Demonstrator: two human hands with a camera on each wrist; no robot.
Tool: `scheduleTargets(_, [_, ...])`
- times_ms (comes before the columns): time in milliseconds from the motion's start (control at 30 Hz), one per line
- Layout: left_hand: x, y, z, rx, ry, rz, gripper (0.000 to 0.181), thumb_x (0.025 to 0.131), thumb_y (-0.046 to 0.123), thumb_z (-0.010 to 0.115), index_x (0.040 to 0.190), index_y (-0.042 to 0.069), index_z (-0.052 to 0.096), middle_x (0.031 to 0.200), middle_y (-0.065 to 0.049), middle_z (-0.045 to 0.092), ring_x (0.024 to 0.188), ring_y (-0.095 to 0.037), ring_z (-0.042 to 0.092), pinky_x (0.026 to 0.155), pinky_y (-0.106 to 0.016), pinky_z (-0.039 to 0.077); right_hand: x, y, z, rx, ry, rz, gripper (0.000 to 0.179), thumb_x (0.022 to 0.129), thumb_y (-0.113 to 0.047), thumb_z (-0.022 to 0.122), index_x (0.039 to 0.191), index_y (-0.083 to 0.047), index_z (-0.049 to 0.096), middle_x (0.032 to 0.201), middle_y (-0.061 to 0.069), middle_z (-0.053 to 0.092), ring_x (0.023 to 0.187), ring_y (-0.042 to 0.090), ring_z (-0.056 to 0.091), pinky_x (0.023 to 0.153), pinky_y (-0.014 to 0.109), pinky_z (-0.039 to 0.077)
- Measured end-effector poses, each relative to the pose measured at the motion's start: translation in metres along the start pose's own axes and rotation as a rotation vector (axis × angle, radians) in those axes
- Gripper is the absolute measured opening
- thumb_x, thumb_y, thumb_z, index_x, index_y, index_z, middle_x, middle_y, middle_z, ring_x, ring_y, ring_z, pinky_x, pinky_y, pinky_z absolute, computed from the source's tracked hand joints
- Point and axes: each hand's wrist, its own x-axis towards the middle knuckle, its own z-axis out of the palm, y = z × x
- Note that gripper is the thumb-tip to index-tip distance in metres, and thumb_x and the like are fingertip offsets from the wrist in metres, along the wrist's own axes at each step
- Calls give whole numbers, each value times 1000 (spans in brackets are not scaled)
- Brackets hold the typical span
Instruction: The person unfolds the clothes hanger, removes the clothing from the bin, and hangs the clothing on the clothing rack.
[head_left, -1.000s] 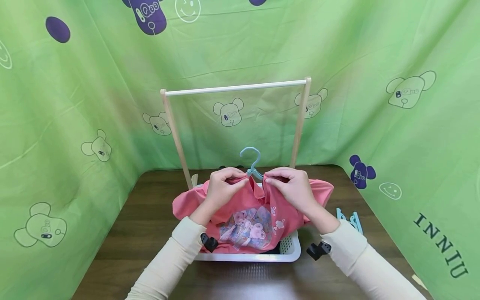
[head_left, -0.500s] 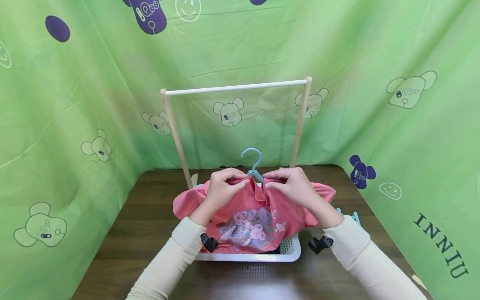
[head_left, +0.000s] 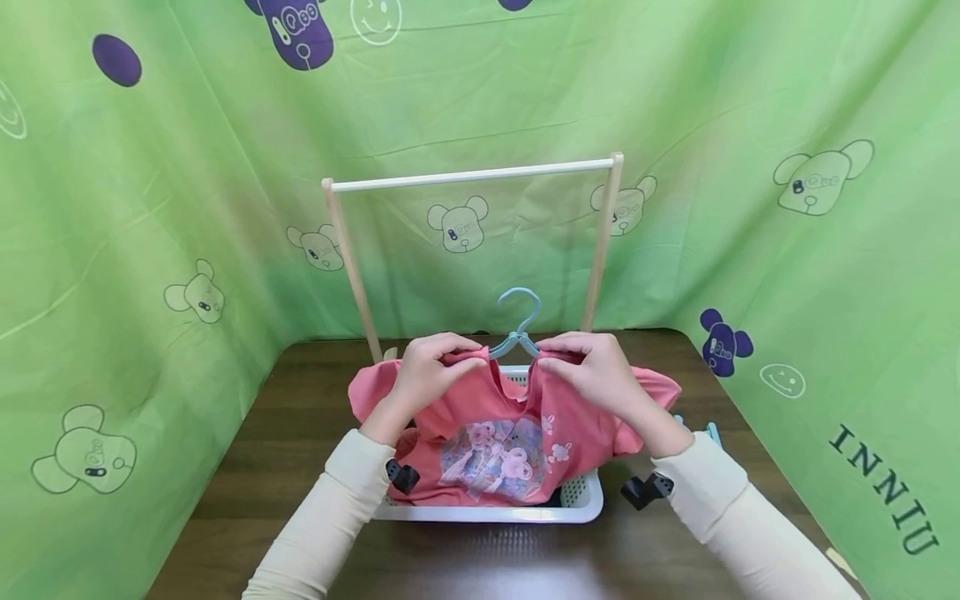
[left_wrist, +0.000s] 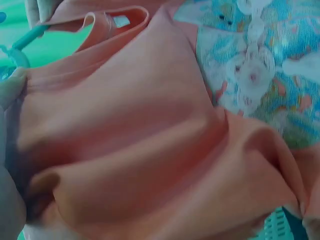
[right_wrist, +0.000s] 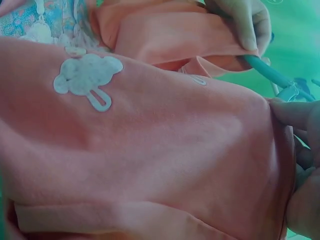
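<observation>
Pink cloth spreads across our work: a shirt [head_left: 468, 408] lies front side up over a white basket [head_left: 487, 514], which sits on the brown counter [head_left: 273, 442] between its left and right edges. We have a light blue hanger [head_left: 516, 338] at the neckline, its hook standing free of the cloth and its two arms running down under the shirt's shoulders.

Our left hand [head_left: 429, 371] pinches one shoulder just beside the collar, thumb in front and fingers behind – a narrow grip on the cloth. Our right hand [head_left: 591, 367] pinches the other shoulder the same way. We cannot tell whether either grip also takes in the hanger through the cloth. Between the hands the neckline sags, and we see a small white tag [left_wrist: 121, 21] inside it. A printed picture covers the front, with a white rabbit shape [right_wrist: 87, 75] beside it.

Behind the basket, towards the counter's far edge, a rack [head_left: 472, 177] stands with its white bar well above the hook. Near the right edge, we can make out some blue plastic [head_left: 712, 432] – mostly hidden by the right sleeve [head_left: 708, 492]. A green curtain [head_left: 487, 92] hangs around the counter.
</observation>
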Motion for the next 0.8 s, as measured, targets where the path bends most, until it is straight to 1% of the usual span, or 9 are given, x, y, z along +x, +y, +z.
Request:
scheduleTargets(100, [-1,-2,-6,49,-12,-13,23,75,20,85,94,11,77,90,1,73,81,-10,66,71,-24,53,-1,1,-3,5,13,8,22,79,-2,79,101,-4,77,94,7,73,85,11,67,72,15,51])
scheduleTargets(200, [-2,-4,-12,97,-17,-41,27,74,25,86,95,12,77,90,2,73,81,-10,67,70,-26,53,-2,1,-6,-9,25,20,22,79,-3,80,101,-4,77,95,7,73,86,10,67,72,15,51])
scheduleTargets(333, [-5,-7,-22,137,0,-87,29,71,27,88,94,13,77,89,2,73,81,-11,67,69,-28,53,-3,2,-9,-19,30,36,23,80,-4,80,102,-4,77,95,7,73,87,11,67,72,15,50])
scheduleTargets(433, [-7,-9,-28,113,3,-120,28,71,25,88,93,11,77,89,2,73,78,-12,66,66,-29,52,-3,2,-10,-18,39,43,23,79,-4,80,102,-4,77,96,8,73,87,11,66,72,14,50])
scheduleTargets(533, [-10,-12,-32,64,6,-159,30,71,24,88,94,9,77,90,1,72,79,-11,64,67,-28,52,-4,3,-12,-19,46,44,23,79,-4,80,102,-4,77,96,9,73,88,9,66,73,13,49])
scheduleTargets(667, [-13,-16,-36,-1,8,-216,29,73,20,87,95,6,76,92,-1,72,83,-12,65,71,-27,53,-5,5,-14,-21,46,46,24,79,-5,80,103,-4,76,97,8,73,89,7,66,75,13,49])
scheduleTargets(800, [-15,-19,-39,-69,4,-246,26,74,13,85,96,3,75,92,-3,72,81,-14,64,70,-26,54,-7,8,-16,-23,48,53,25,79,-4,80,104,-3,76,99,7,73,91,3,65,76,13,49])
